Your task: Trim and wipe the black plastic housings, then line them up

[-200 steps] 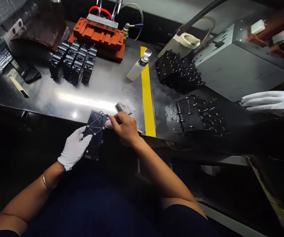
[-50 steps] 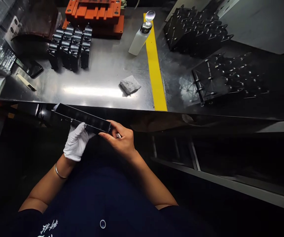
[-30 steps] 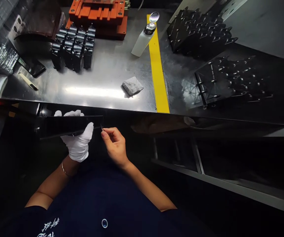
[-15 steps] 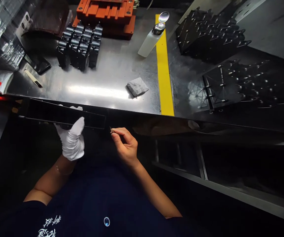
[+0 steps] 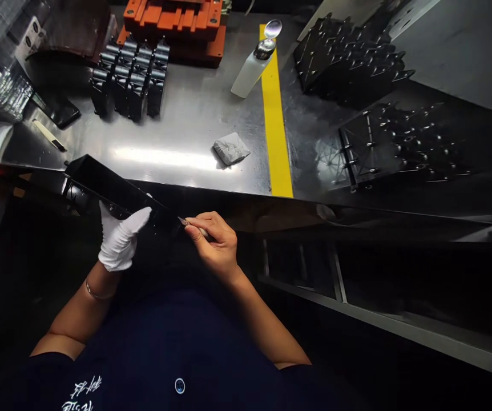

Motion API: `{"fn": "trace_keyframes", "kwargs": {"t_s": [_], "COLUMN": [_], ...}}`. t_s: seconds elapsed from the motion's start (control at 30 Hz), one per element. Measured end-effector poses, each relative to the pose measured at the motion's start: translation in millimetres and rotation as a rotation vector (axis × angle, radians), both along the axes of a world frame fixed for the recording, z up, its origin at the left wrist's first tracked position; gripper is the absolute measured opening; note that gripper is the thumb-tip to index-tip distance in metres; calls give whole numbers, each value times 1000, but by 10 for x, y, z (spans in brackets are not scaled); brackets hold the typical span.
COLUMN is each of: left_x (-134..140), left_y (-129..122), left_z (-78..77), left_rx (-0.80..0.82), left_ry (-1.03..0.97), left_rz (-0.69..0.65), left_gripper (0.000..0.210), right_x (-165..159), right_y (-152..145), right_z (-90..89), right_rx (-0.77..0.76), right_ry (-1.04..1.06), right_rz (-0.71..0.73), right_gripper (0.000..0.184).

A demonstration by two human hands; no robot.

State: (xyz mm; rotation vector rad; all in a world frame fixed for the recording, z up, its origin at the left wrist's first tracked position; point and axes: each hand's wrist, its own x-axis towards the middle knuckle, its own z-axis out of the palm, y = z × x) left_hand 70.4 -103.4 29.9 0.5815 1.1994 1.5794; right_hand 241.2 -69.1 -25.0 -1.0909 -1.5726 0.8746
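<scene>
A long black block-shaped part (image 5: 104, 180) is tilted in front of the bench edge, its far left end raised to the bench's front rim. My left hand (image 5: 121, 237), in a white glove, is closed around its underside and near end, the thumb along the side. My bare right hand (image 5: 216, 242) pinches a small knife (image 5: 182, 221) with a pointed metal blade and a pale handle. The blade points left toward the right end of the black part, a short gap apart. Dark surroundings hide where that end stops.
On the metal bench (image 5: 194, 131) lie a folded grey-white cloth pad (image 5: 231, 148), a white bottle (image 5: 250, 71), yellow tape (image 5: 277, 125), a row of black parts (image 5: 130, 80), orange blocks (image 5: 175, 28) and a pale-handled cutter (image 5: 49, 135). Spiky black parts (image 5: 349, 60) stand right.
The black part has turned in my left hand, its left end rising and a different side showing. My right hand has moved slightly left, and more of the knife shows.
</scene>
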Motion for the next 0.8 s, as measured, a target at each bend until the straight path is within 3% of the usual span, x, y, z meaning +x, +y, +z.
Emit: {"fn": "trace_keyframes", "kwargs": {"t_s": [0.13,0.3,0.43,0.6,0.8], "left_x": [-5,-12,-47,-4,16], "left_y": [-4,124,186,117,-68], "left_z": [17,-79,-118,-99,-12], "left_rx": [-183,-236,-203,-194,-275], "left_ry": [-226,-84,41,145,182], "left_rz": [-290,-132,-95,-234,-566], "left_gripper": [46,30,34,41,59], "right_x": [51,157,182,151,198], "right_y": [-9,-212,-275,-122,364], "right_z": [-7,169,219,160,78], "right_rx": [10,27,58,68,142], "right_ry": [5,-22,-40,-55,-58], "right_rz": [-13,328,416,375,130], "right_gripper": [11,18,21,16,9]}}
